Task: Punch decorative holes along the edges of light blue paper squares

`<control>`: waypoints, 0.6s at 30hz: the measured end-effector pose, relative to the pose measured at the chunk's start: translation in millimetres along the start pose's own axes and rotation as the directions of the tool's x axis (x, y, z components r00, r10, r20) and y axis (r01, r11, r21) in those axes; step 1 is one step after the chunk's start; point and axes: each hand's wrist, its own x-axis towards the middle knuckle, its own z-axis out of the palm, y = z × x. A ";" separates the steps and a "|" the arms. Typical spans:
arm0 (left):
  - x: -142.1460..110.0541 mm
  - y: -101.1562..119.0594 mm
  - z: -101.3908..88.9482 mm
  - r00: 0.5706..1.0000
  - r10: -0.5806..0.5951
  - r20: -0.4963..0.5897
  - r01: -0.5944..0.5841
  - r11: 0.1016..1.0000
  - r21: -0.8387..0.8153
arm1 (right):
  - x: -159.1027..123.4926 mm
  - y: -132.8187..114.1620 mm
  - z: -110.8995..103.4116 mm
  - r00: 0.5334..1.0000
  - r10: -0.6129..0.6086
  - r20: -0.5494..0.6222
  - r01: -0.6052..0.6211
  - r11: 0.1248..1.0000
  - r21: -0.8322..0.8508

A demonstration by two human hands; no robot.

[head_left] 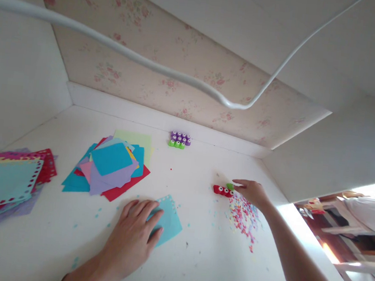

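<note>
My left hand lies with fingers spread on a light blue sheet of paper, which has small holes punched along its upper edge. At the right, my right hand has its fingertips on a green craft punch. That punch is beside a short row of red craft punches, partly hidden by my fingers. Just below my right hand spreads a heap of tiny coloured paper bits.
Purple and green craft punches stand in rows by the back wall. A pile of coloured paper sheets lies left of centre. Hole-edged sheets are stacked far left. A white cable hangs across above. At the right is a side panel.
</note>
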 end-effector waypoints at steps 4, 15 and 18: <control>0.6 1.1 -0.7 1.000 -0.023 -0.013 0.022 0.999 -0.036 | 9.1 -19.7 -11.5 0.996 0.025 -0.083 -0.026 1.000 -0.009; 2.1 0.0 -5.0 1.000 -0.028 -0.015 0.027 0.997 -0.072 | 52.6 -176.3 37.7 0.936 -0.346 -0.056 0.351 0.927 0.130; 2.8 -0.6 -5.6 0.998 -0.019 -0.057 0.016 0.998 -0.054 | 75.2 -202.6 51.4 0.932 -0.354 -0.071 0.361 0.924 0.128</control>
